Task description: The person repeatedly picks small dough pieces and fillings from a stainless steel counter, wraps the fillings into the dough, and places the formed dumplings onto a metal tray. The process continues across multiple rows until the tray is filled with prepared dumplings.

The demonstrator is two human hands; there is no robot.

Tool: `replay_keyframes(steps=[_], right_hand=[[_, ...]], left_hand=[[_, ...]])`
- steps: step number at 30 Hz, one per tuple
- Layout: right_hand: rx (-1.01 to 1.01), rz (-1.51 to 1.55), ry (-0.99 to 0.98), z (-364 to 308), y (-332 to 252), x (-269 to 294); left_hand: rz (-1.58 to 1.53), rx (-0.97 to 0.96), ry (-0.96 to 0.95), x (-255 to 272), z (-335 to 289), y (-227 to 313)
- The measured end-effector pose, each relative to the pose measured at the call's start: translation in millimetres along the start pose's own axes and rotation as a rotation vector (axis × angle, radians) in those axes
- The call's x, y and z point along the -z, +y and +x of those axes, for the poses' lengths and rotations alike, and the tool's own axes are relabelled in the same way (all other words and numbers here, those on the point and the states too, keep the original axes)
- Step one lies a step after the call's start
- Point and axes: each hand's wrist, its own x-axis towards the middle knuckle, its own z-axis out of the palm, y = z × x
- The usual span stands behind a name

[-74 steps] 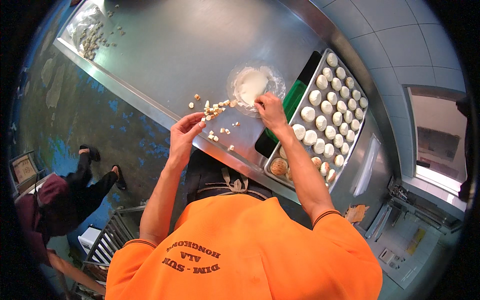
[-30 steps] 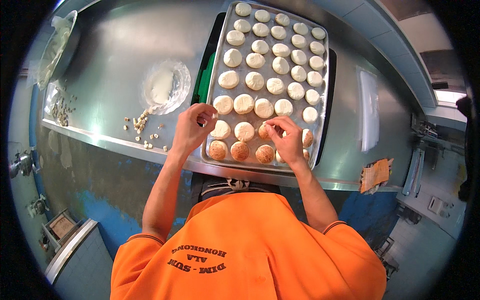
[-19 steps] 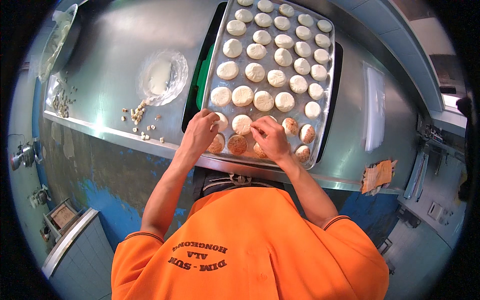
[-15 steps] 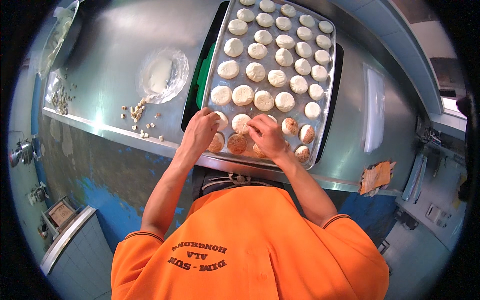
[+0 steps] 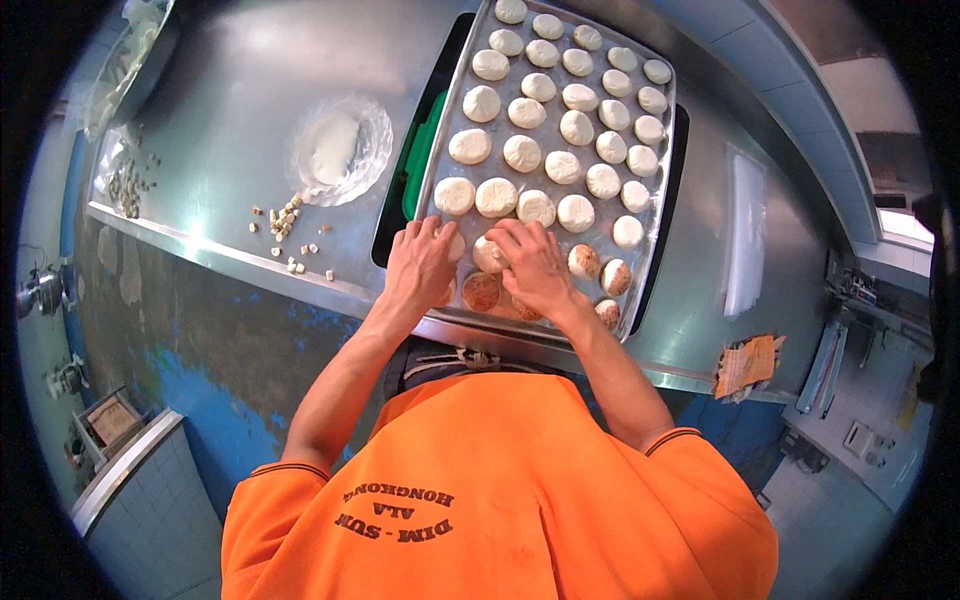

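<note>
L grip (image 5: pixel 422 265) was at a pale bun (image 5: pixel 455 246), R grip (image 5: pixel 534 264) just R of it at next bun (image 5: pixel 488 255); couldn't tell if either was clenched or grasping. Browned bun (image 5: pixel 481 292) lay betw. grips, near side. Tray (image 5: pixel 604 243) ran beyond both; bowl (image 5: pixel 374 165) & cubes (image 5: pixel 285 221) on counter (image 5: pixel 235 120), L of grips.

Glossy metal tray (image 5: pixel 604 245), smooth matt buns (image 5: pixel 496 197), shiny metal table (image 5: pixel 230 130), cloth shirt (image 5: pixel 480 480)

Both hands (image 5: pixel 535 266) have moved — from cubes (image 5: pixel 287 216) and bowl (image 5: pixel 377 155) to the buns (image 5: pixel 487 256).
</note>
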Motion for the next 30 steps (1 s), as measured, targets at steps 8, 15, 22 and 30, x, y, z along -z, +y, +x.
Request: replay_keyframes(steps=[8,15,22,30], right_hand=[[-0.014,-0.081,-0.126,7,1,-1],[-0.167,0.035,0.033,3,-6,0],[-0.218,-0.03,0.236,2,-11,-13],[-0.367,-0.156,0.164,-2,-24,-28]], left_hand=[[-0.159,-0.01,0.003,7,9,-7],[-0.578,0.009,0.079,20,9,-12],[-0.56,-0.001,0.002,9,8,-21],[-0.308,-0.135,0.014,-12,7,-24]])
